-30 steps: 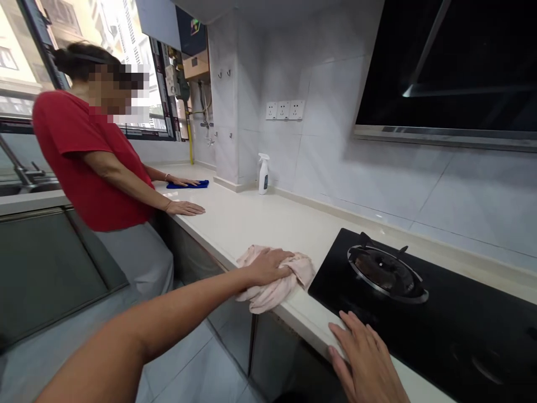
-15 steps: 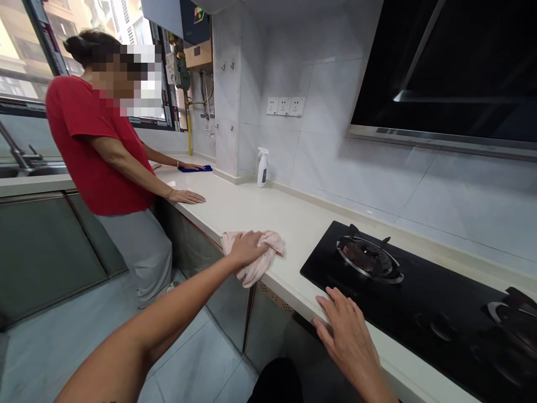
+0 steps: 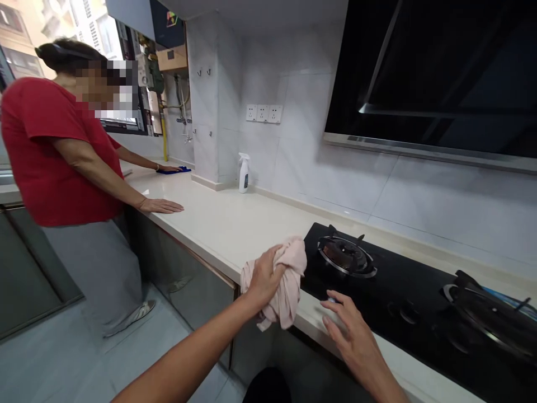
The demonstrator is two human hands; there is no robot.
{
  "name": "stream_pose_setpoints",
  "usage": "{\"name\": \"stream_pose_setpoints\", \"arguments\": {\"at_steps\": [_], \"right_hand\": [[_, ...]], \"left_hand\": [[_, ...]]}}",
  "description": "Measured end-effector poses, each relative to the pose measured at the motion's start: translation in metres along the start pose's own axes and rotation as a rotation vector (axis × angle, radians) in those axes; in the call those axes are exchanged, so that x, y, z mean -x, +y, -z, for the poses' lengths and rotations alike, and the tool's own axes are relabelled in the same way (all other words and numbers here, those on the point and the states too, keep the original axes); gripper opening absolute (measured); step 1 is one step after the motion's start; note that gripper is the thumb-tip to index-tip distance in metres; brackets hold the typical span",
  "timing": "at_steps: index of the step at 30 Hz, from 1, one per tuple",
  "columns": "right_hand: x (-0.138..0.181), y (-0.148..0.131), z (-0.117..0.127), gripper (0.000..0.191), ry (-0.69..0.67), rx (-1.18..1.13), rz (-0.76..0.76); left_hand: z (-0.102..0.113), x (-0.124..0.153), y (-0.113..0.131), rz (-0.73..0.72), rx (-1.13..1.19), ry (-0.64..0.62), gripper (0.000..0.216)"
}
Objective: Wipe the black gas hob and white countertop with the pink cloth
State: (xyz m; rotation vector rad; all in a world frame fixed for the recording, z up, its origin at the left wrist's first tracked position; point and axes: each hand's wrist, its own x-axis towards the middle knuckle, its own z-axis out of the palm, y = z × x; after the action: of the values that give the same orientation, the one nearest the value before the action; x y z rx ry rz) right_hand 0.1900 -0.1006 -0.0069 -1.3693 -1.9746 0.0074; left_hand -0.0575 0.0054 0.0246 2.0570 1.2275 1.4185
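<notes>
My left hand grips a bunched pale pink cloth, lifted off the cream countertop so that it hangs over the front edge. The cloth is just left of the black gas hob. My right hand hovers with fingers spread over the counter's front edge beside the hob, holding nothing.
A person in a red top stands at the left, one hand flat on the counter, the other on a blue cloth. A white spray bottle stands by the wall. Two burners and a black range hood are at right.
My left hand has swept the pink cloth left along the counter, then back right and lifted it off the surface. My right hand has risen slightly from the counter edge.
</notes>
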Motion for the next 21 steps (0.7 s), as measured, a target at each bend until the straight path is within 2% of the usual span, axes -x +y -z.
{"name": "stream_pose_setpoints", "arguments": {"at_steps": [2,5,7,10,13,15,18,21], "right_hand": [[0.006,0.015,0.010,0.032,0.066,-0.005,-0.054],[0.015,0.041,0.013,0.033,0.154,0.055,-0.160],[0.019,0.052,0.010,0.035,0.190,0.123,-0.178],[0.020,0.052,0.007,0.034,0.176,0.178,-0.135],[0.019,0.042,0.007,0.035,0.206,0.143,-0.132],[0.019,0.038,0.009,0.035,0.258,0.069,-0.153],[0.019,0.040,0.013,0.037,0.418,-0.029,-0.183],[0.020,0.045,0.017,0.042,0.569,0.009,-0.237]], "left_hand": [[-0.011,-0.029,0.007,-0.019,-0.115,-0.036,0.054],[-0.046,-0.059,0.016,0.014,-0.363,-0.333,0.057],[-0.074,-0.070,0.020,0.051,-0.467,-0.518,0.060],[-0.105,-0.076,0.027,0.026,-0.486,-0.607,0.070],[-0.112,-0.068,0.036,-0.028,-0.487,-0.631,0.072],[-0.112,-0.052,0.047,-0.070,-0.479,-0.654,0.072],[-0.120,-0.017,0.070,-0.203,-0.415,-0.707,0.072],[-0.138,0.011,0.096,-0.356,-0.318,-0.777,0.069]]}}
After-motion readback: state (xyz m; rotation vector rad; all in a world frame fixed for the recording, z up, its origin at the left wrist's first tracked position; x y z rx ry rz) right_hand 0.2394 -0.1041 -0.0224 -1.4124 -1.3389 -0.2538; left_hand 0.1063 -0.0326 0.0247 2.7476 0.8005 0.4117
